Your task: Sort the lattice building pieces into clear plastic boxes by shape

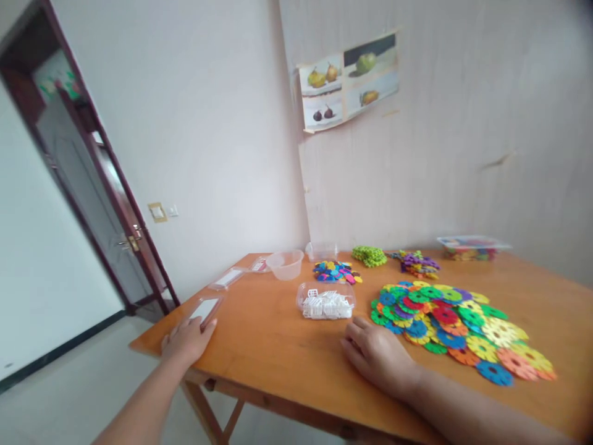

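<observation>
My left hand (188, 340) lies flat on the near left corner of a wooden table (278, 352), its fingertips touching a clear plastic lid (206, 308). My right hand (377, 355) rests palm down on the tabletop, holding nothing. It sits between a clear box of white pieces (325, 301) and a spread of large colourful snowflake discs (458, 324).
Farther back are a clear bowl (285, 264), a small pile of colourful discs (337, 271), a green cluster (369, 255), a purple mixed cluster (418, 264), a lidded box of pieces (471, 246) and another lid (228, 278). A wall with a fruit poster (348, 80) stands behind; a door (92, 185) is left.
</observation>
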`<state>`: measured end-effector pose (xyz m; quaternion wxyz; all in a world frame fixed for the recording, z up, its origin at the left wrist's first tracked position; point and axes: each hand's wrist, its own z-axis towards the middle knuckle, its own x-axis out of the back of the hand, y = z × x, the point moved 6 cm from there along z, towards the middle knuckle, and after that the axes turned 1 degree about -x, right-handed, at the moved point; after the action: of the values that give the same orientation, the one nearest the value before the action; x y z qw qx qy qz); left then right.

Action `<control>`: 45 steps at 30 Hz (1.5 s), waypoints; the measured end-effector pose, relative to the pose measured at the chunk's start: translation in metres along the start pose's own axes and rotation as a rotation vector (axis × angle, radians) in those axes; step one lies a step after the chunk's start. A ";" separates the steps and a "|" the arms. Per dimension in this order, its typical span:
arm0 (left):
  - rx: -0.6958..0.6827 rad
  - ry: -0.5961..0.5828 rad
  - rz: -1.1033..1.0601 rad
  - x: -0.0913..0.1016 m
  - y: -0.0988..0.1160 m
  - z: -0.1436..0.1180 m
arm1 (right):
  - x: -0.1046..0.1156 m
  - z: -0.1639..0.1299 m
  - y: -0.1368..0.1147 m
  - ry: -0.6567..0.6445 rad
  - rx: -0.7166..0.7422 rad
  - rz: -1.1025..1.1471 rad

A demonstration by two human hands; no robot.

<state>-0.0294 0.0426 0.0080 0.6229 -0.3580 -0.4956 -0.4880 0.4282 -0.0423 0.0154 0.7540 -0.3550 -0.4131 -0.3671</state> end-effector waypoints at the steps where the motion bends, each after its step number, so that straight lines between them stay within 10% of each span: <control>1: -0.013 -0.003 0.004 0.002 0.006 -0.006 | 0.001 0.000 0.000 0.001 0.000 -0.002; 11: -0.377 0.102 -0.126 0.016 0.076 -0.101 | 0.002 0.003 0.001 0.016 -0.019 -0.042; 26: -0.890 0.363 -0.214 0.030 0.093 -0.169 | 0.005 0.006 0.001 0.040 -0.029 -0.073; 34: -0.682 0.413 -0.416 0.071 0.102 -0.156 | 0.005 0.005 0.001 0.027 -0.038 -0.064; 45: -0.175 0.111 -1.196 0.107 0.166 -0.139 | 0.015 0.010 0.021 0.131 -0.207 0.448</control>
<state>0.1706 -0.0689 0.0823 0.2340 -0.0414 -0.5356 -0.8103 0.4483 -0.0283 0.0276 0.8012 -0.4887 -0.2347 -0.2534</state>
